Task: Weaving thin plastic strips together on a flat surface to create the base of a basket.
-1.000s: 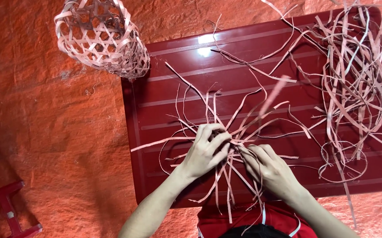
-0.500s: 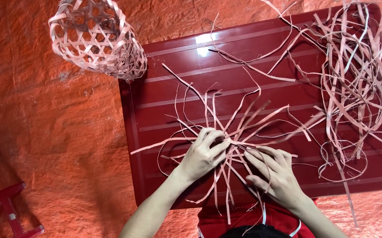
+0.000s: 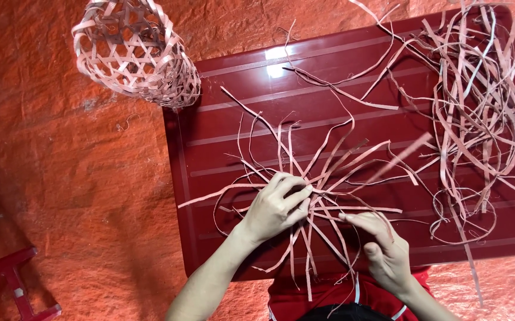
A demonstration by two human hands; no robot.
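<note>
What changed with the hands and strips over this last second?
The right hand slid down and back from the crossing of the strips, drawing one strip toward the person. The left hand stayed pressed on the crossing. Basket, loose pile and table stayed put.
</note>
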